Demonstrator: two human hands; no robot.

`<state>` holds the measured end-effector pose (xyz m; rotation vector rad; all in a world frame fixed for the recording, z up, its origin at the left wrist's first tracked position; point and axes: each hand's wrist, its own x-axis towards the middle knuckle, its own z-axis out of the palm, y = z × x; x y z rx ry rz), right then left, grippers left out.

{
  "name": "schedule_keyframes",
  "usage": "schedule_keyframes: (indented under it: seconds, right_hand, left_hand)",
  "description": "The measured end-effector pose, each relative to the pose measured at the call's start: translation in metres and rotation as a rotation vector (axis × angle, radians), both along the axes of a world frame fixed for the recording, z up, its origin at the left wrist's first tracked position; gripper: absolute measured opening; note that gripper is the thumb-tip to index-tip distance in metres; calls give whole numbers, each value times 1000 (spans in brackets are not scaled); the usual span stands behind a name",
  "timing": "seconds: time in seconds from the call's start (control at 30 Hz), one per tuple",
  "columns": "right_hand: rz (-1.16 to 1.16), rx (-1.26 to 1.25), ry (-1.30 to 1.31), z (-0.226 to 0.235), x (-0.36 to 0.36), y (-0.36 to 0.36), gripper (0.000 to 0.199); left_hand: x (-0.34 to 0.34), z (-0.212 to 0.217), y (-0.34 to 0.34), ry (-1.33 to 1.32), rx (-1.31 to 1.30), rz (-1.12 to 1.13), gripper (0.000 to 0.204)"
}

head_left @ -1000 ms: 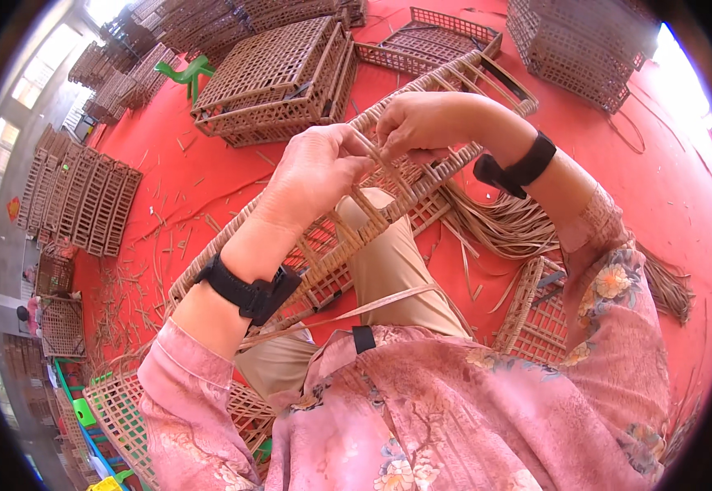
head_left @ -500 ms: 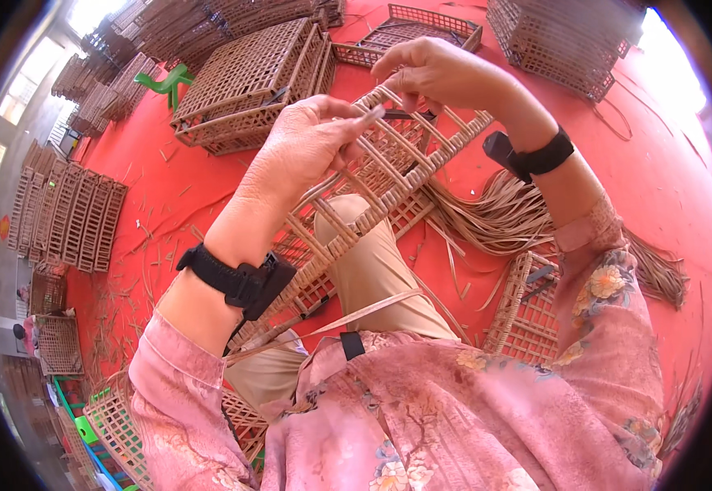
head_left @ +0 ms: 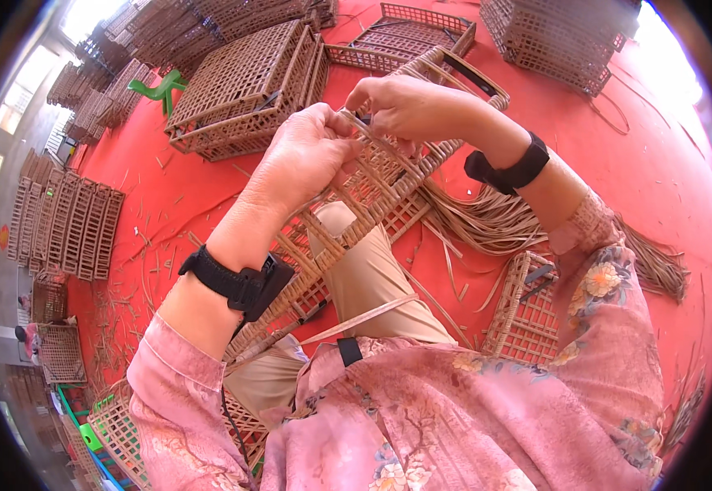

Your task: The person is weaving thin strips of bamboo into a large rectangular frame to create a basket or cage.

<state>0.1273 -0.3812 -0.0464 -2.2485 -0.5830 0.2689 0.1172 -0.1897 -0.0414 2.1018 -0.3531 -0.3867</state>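
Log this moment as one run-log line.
left hand: grips woven lattice panel | right hand: pinches panel | loose strips: on floor

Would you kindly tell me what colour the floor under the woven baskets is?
The floor is bright red, seen best in the head view.

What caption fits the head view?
Both hands, left hand and right hand, weave a rattan lattice panel over a red floor.

Two hands (head_left: 307,155) – two black wristbands (head_left: 237,282), one woven lattice panel (head_left: 372,192), one green stool (head_left: 163,86)
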Motion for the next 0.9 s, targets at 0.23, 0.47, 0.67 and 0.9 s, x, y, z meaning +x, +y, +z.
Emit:
schedule_keyframes:
  seconds: [0.23,0.47,0.67,0.9]
  right_hand:
    - [-92,164,-70,1,2,-14,32]
    - [-181,368,-320,22,16,-82,32]
    - [-258,512,-279,16,11,-64,30]
    - [-209,62,-152,-2,14,-64,31]
  left_hand:
    - [-2,1,-9,-482,287,-130,16]
    - [19,25,-34,-751,519,-176,27]
    - [34,26,-48,-15,-157,-206,24]
    - [46,31,-55,-30,203,-156,16]
